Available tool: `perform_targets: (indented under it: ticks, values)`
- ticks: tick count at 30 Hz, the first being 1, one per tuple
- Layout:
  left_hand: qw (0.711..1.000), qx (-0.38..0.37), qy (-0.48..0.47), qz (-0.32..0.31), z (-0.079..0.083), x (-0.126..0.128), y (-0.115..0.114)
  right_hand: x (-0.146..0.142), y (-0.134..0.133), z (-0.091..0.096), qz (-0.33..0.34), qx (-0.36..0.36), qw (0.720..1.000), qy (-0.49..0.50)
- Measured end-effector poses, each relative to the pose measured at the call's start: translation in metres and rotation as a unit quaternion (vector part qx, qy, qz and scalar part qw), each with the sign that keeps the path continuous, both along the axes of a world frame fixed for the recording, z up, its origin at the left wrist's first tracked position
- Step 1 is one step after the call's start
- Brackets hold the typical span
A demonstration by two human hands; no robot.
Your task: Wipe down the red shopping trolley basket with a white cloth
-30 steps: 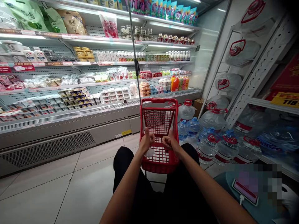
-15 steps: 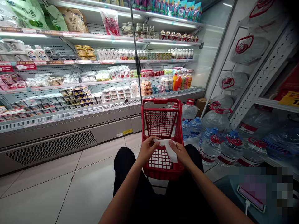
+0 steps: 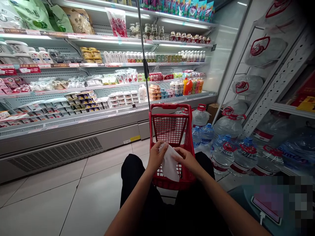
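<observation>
1. L hand [image 3: 156, 156] has thumb + curled fingers pinching upper edge of white tissue [image 3: 169, 165]. R hand [image 3: 188, 160] has bent fingers at its R side, prob. gripping too; can't tell how firmly.
2. Tissue hangs btwn hands, over red shopping cart [image 3: 190, 134], lower end loose. If L pinch slips & R grip is weak, it could drop into cart or onto floor tiles [image 3: 98, 186].
3. Sheet looks thin, so hands pulling apart too hard could tear it, esp. near the pinched edge.
4. Loose end hangs nr cart's front rim; can't tell if it touches. Could snag on the plastic lattice or pick up dirt if hands dip.
5. Cart stands btwn the knees in black trousers [image 3: 131, 167]. A knee shift could nudge it, prob. jolting the hands if they're resting on it (can't tell).
6. R forearm [image 3: 219, 193] passes nr phone [image 3: 267, 209] w/ white cable [image 3: 262, 216]. A wide elbow swing could catch cable & drag phone off.
</observation>
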State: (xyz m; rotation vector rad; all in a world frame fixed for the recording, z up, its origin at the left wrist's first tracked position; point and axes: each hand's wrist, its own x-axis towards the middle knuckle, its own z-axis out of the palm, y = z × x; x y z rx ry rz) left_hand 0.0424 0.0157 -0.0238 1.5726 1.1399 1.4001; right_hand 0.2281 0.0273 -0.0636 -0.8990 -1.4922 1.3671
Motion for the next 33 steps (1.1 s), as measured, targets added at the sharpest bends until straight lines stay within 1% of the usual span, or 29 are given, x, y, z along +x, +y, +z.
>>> perform_targets:
  ticks: [2, 3, 6, 8, 11, 13, 16, 18, 19, 22, 24, 25, 27, 29, 31, 33]
  values:
    - [1.000, -0.006, -0.004, -0.007, -0.001, 0.000, -0.001, -0.002, 0.001, 0.002, -0.026, -0.019, 0.999, 0.007]
    - [1.000, -0.013, -0.012, -0.020, -0.001, -0.002, -0.001, -0.002, 0.002, 0.003, -0.044, -0.026, 0.999, 0.017]
    - [0.993, -0.060, -0.042, -0.095, -0.002, -0.009, -0.003, 0.003, 0.003, 0.009, -0.076, -0.035, 0.995, 0.048]
    - [0.985, -0.092, -0.059, -0.130, -0.001, -0.015, -0.004, 0.008, 0.000, 0.018, -0.091, -0.047, 0.993, 0.061]
    - [0.984, -0.107, -0.066, -0.130, 0.000, -0.021, -0.005, 0.017, -0.006, 0.033, -0.131, -0.074, 0.985, 0.083]
    - [0.985, -0.107, -0.063, -0.118, 0.002, -0.022, -0.005, 0.023, -0.008, 0.041, -0.138, -0.091, 0.982, 0.091]
    - [0.987, -0.108, -0.064, -0.104, 0.008, -0.021, -0.005, 0.030, -0.007, 0.050, -0.126, -0.092, 0.984, 0.086]
    - [0.989, -0.102, -0.044, -0.099, 0.013, -0.018, -0.007, 0.033, -0.006, 0.055, -0.122, -0.068, 0.988, 0.068]
    - [0.991, -0.095, -0.018, -0.096, 0.016, -0.016, -0.008, 0.033, -0.007, 0.057, -0.122, -0.050, 0.990, 0.054]
    - [0.990, -0.061, 0.100, -0.079, 0.022, -0.009, -0.013, 0.036, -0.010, 0.067, -0.113, 0.023, 0.993, -0.009]
    - [0.987, -0.032, 0.139, -0.067, 0.025, -0.006, -0.015, 0.039, -0.014, 0.073, -0.075, 0.068, 0.994, -0.042]
    - [0.989, -0.015, 0.133, -0.069, 0.027, -0.004, -0.016, 0.041, -0.016, 0.076, -0.048, 0.081, 0.995, -0.035]
    - [0.991, 0.021, 0.089, -0.098, 0.031, -0.005, -0.016, 0.043, -0.019, 0.079, -0.012, 0.085, 0.996, 0.025]
    - [0.989, 0.045, 0.043, -0.137, 0.035, -0.007, -0.017, 0.044, -0.019, 0.077, -0.025, 0.064, 0.994, 0.083]
    - [0.986, 0.052, 0.026, -0.159, 0.038, -0.010, -0.016, 0.044, -0.018, 0.072, -0.042, 0.037, 0.995, 0.079]
    - [0.982, 0.050, 0.022, -0.178, 0.040, -0.013, -0.015, 0.043, -0.019, 0.065, -0.022, 0.008, 0.999, 0.047]
